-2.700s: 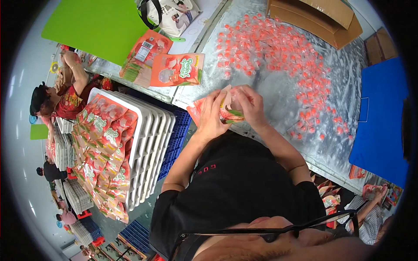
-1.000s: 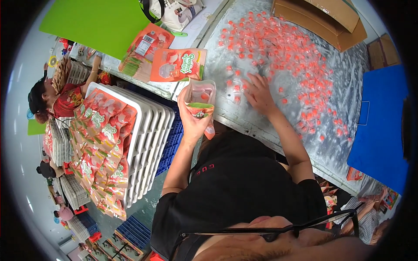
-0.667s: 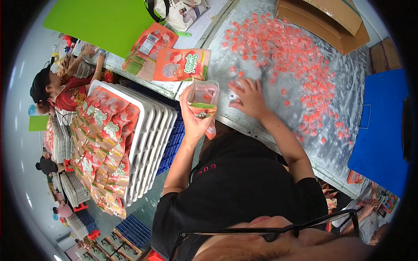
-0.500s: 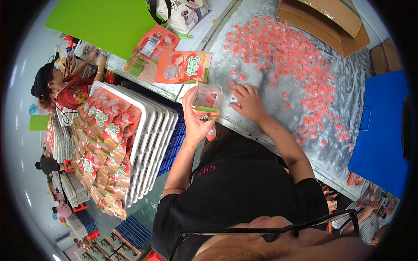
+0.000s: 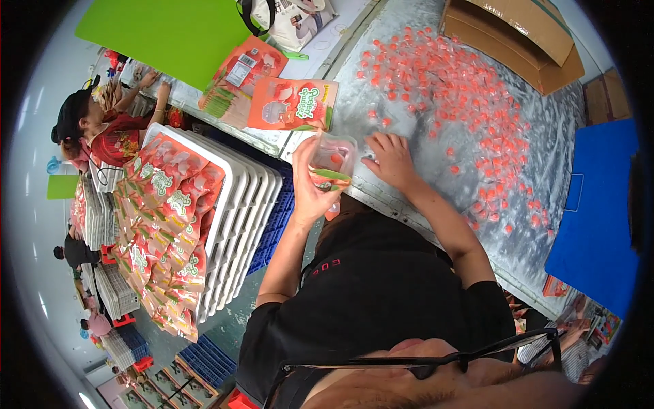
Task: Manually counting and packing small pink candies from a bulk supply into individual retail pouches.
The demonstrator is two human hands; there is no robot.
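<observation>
Right hand [image 5: 393, 161] nearer the open pouch [image 5: 332, 175], left hand [image 5: 310, 195] around its side.

The person wears a black T-shirt [image 5: 388, 293], loose in the body and plain-looking apart from a short line of small red lettering [image 5: 327, 267] across the chest, set toward the left. The left sleeve [image 5: 257, 334] and right sleeve [image 5: 496, 307] are short and wide, ending above the elbows. Forearms, left hand [image 5: 310, 194] and right hand [image 5: 393, 160] are bare. Nearest are eyeglasses [image 5: 511, 342] with slim black rims. Dark brown cloth [image 5: 340, 228] shows beyond the shirt's far edge, its garment unclear.
</observation>
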